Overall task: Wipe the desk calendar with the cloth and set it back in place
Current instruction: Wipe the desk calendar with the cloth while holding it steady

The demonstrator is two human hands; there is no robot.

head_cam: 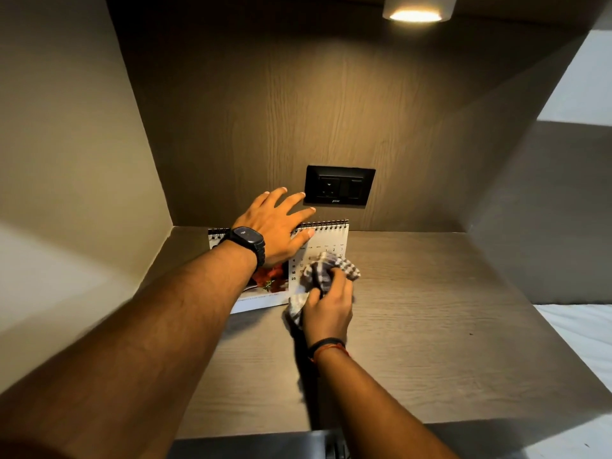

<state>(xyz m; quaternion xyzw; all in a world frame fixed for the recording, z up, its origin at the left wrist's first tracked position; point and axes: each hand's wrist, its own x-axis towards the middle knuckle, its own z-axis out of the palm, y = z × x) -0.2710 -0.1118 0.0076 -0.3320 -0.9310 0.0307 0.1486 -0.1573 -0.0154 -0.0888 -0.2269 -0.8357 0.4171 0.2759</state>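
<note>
Both of my hands are working at the back of a grey-brown wood-grain desk (430,326). Nearest me, my right hand (328,309) is clenching a bunched checked cloth (323,273), pressing it against the lower right of the desk calendar (331,241); a dark band and a red thread are circling that wrist. Just beyond and to the left, my left hand (276,226) is spreading open, fingers apart, its palm lying over the calendar's top edge and spiral binding, with a black watch (246,241) sitting on the wrist. The calendar is standing on the desk close to the back wall, left of centre, its date grid showing between my hands and a red flower picture showing under my left wrist. Behind it, a black socket plate (339,186) is sitting in the dark wood-grain back panel, and a round lamp (415,9) is glowing overhead. Plain side panels are closing the nook in, and white fabric (586,336) is showing at the right.
</note>
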